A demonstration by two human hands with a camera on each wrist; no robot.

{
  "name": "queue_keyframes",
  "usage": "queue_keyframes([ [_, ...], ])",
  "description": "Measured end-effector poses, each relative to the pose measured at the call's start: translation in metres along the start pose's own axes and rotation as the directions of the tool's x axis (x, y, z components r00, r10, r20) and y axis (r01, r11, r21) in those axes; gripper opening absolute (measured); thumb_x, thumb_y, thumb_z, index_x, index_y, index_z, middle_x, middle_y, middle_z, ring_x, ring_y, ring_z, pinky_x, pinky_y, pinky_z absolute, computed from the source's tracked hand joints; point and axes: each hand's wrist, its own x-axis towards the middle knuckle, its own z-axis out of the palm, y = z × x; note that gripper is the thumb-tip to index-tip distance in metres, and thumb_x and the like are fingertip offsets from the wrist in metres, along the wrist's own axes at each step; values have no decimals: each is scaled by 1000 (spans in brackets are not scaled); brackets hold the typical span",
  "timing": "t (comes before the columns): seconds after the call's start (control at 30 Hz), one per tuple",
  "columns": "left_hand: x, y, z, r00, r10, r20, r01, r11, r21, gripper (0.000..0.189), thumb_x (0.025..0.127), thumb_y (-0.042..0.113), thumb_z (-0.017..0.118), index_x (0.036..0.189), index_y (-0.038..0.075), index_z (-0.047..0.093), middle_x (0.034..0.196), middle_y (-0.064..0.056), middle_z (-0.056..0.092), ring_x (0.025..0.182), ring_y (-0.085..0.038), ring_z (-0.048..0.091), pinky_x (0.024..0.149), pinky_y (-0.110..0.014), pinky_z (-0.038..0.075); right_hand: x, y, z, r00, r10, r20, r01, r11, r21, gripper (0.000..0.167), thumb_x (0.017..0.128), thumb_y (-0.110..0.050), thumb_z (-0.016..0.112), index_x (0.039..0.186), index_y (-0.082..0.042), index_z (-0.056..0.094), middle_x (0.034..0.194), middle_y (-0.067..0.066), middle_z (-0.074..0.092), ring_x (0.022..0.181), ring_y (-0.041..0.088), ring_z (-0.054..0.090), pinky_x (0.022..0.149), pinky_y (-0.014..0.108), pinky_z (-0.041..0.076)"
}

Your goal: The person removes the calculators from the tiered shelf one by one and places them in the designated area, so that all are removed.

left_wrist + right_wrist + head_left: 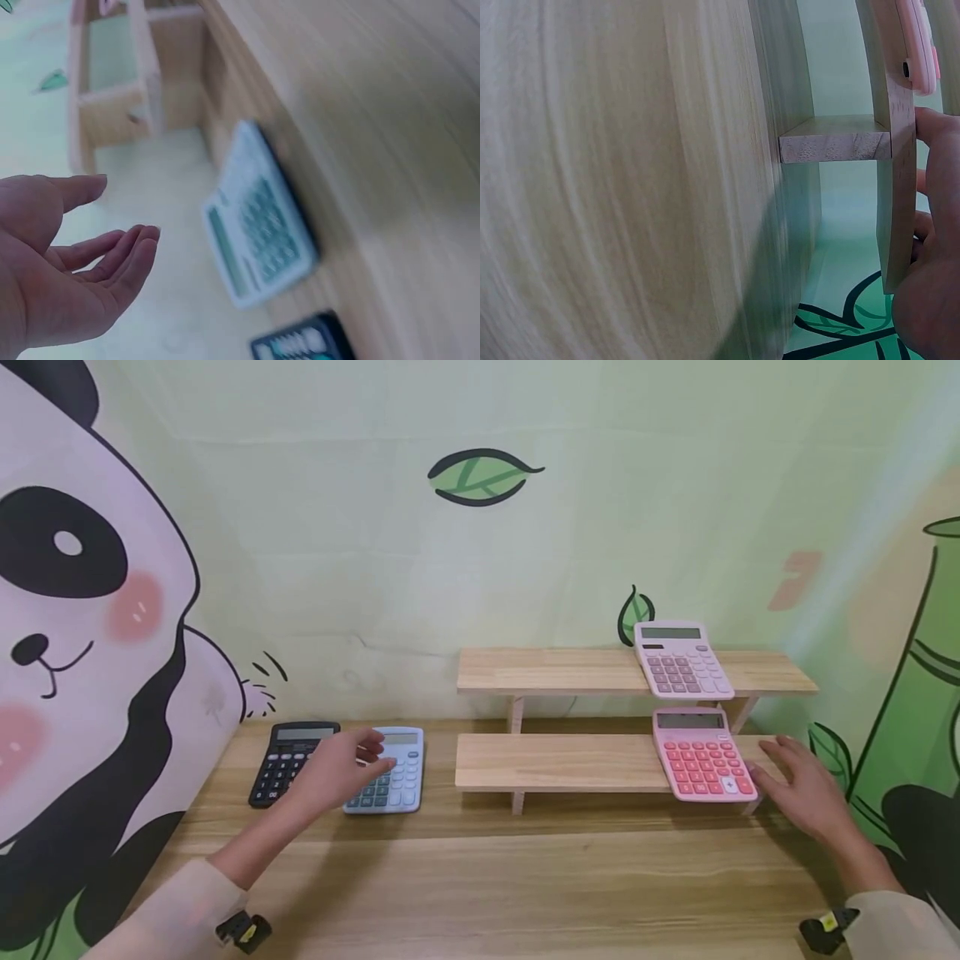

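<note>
My left hand [336, 770] hovers over a light blue calculator [405, 777], thumb and fingers apart with nothing between them. In the left wrist view, a gap shows between that hand [75, 262] and the blue calculator [259, 225]. Close to its left lies a black calculator [281, 768], partly covered by my forearm. My right hand [806, 789] is at the right end of the lower shelf, its fingertips right by the edge of a pink calculator [705, 760] with red keys. In the right wrist view, the fingers rest along the shelf board [896, 195].
A two-step wooden shelf [555, 762] stands on the wooden table [525, 885]. On its upper step [540, 670] leans a pale pink calculator [681, 660]. Behind hangs a green backdrop [337, 527] with a panda and leaves.
</note>
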Motion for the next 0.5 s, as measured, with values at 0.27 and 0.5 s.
queue_keyframes([
  [0.27,-12,51,3,987,157,-32,-160,981,-111,43,100,25,77,133,-1,67,125,-15,73,113,-29,71,100,-47,60,2,-2,-1,1000,1,4,-1,1000,-8,69,110,-41,53,151,14,41,160,44,24,145,67,20,106,88,22],
  [0.5,-13,90,14,975,220,-39,-224,960,-169,45,98,30,79,133,3,68,127,-12,73,116,-25,71,103,-43,59,1,-1,0,1000,5,10,-4,1000,-6,71,110,-42,52,152,13,40,160,44,23,145,68,20,106,88,21],
])
